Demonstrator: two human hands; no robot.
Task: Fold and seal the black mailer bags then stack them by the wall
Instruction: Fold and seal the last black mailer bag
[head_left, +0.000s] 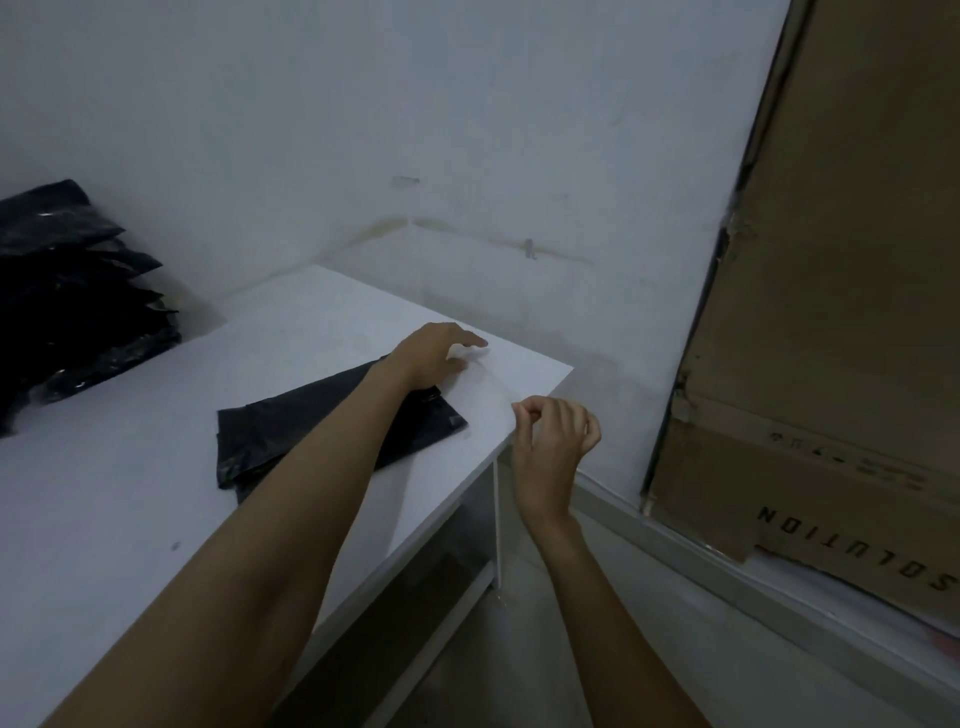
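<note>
White surface (130, 467) runs to a corner by the wall (311, 130); its right edge drops off w/ open floor beyond. Our left hand (434, 353) lies flat, fingers straight, on the far end of the black mailer bag (311, 431), approx. mid-surface. Our right hand (553, 441), past the edge, pinches a thin pale strip (496, 382), hard to see. Stack of bags (72, 301) at left is cut off. Cardboard box (831, 312) leans at right.

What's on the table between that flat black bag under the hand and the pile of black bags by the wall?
Nothing: the head view shows only bare white table between the flat black mailer bag and the stacked black mailer bags.
</note>
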